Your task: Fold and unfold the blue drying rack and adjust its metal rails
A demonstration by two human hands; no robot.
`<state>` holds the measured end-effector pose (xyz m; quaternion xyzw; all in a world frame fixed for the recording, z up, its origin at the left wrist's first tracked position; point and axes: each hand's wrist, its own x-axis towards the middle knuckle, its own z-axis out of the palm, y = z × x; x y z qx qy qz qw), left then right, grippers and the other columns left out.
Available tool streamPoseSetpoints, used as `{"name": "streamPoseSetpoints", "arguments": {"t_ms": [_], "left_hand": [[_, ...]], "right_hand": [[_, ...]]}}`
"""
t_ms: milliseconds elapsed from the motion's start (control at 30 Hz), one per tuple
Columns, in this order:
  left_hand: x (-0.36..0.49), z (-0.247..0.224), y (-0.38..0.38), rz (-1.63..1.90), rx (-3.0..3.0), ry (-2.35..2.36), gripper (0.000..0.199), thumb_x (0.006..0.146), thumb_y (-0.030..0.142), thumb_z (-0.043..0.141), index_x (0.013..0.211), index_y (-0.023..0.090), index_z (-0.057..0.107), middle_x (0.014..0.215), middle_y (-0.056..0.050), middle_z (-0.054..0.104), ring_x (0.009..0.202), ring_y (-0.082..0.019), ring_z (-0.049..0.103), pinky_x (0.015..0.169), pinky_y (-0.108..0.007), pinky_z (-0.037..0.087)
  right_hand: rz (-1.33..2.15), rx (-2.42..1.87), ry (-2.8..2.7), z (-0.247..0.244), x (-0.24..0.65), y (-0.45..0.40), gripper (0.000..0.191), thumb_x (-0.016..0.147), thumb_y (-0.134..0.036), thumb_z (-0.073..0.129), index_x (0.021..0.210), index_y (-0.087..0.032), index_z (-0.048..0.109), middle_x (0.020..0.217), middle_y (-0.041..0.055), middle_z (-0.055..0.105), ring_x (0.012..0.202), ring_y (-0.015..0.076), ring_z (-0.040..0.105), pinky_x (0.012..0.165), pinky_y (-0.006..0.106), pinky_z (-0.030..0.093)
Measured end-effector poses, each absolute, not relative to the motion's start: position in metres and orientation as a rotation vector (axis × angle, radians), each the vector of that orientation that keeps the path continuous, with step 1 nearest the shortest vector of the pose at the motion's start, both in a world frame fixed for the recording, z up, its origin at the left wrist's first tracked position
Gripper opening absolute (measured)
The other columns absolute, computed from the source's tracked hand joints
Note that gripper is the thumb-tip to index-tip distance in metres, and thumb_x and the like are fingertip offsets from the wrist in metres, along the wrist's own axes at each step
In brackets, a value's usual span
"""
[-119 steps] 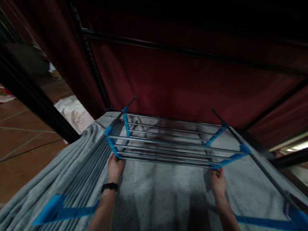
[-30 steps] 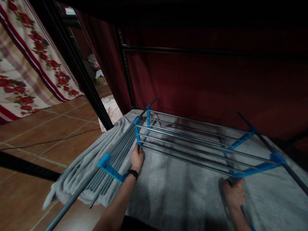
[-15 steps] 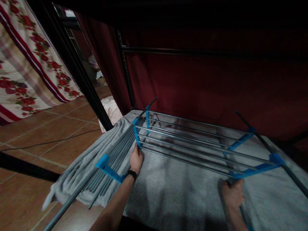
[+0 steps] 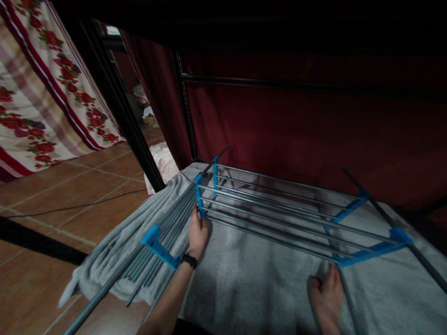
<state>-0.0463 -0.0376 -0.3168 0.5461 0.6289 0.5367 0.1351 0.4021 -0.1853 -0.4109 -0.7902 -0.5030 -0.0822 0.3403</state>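
A half-built rack of grey metal tubes (image 4: 265, 208) and blue plastic brackets stands on a grey blanket. My left hand (image 4: 198, 235), with a dark band on its wrist, is at the lower end of the left blue bracket (image 4: 199, 197). Its fingers stretch upward along the bracket and its thumb is apart from them; any contact is hard to make out. Below the right blue bracket (image 4: 370, 251) is my right hand (image 4: 327, 294), open, thumb spread, fingertips close to the bracket's lower corner and beside a slanting tube (image 4: 349, 295). Nothing is in its palm.
Loose tubes (image 4: 159, 249) lie on the folded blanket edge (image 4: 104, 260) at left. Another blue bracket (image 4: 159, 246) sits on a long tube nearer me. Black bed-frame posts (image 4: 122, 102) and a dark red curtain (image 4: 279, 130) surround the bed. A cable crosses the tiled floor (image 4: 70, 195).
My right hand has let go of the right bracket's lower corner and drawn slightly down and left, its fingers opening. My left hand's fingers have straightened at the left bracket. The rack keeps its shape.
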Motion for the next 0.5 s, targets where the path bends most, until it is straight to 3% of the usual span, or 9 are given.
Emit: {"name": "streamPoseSetpoints", "arguments": {"t_ms": [200, 367, 500], "left_hand": [[-0.041, -0.292, -0.026, 1.643, 1.502, 1.805, 0.059, 0.093, 0.022, 0.05, 0.152, 0.024, 0.041, 0.154, -0.009, 0.048, 0.143, -0.026, 0.046, 0.121, -0.046, 0.035], [-0.039, -0.288, -0.026, 1.639, 1.467, 1.847, 0.055, 0.092, 0.018, 0.048, 0.147, 0.022, 0.048, 0.15, -0.012, 0.053, 0.139, -0.029, 0.05, 0.119, -0.051, 0.036], [-0.037, -0.289, -0.029, 1.658, 1.503, 1.765, 0.062, 0.088, 0.014, 0.05, 0.149, 0.024, 0.045, 0.152, -0.009, 0.051, 0.144, -0.027, 0.043, 0.122, -0.05, 0.031]], "right_hand": [[-0.094, -2.143, -1.34, -0.419, 0.403, -0.189, 0.068, 0.089, -0.042, 0.035, 0.145, -0.004, 0.043, 0.13, 0.0243, 0.06, 0.118, 0.0383, 0.057, 0.101, 0.052, 0.045], [-0.178, -2.183, -1.405, -0.416, 0.395, -0.19, 0.059, 0.091, -0.035, 0.031, 0.143, -0.012, 0.046, 0.137, 0.0191, 0.058, 0.119, 0.0352, 0.057, 0.105, 0.052, 0.04], [-0.214, -2.177, -1.441, -0.413, 0.389, -0.19, 0.056, 0.092, -0.033, 0.029, 0.142, -0.014, 0.046, 0.14, 0.0179, 0.057, 0.123, 0.0345, 0.055, 0.108, 0.052, 0.038]]}}
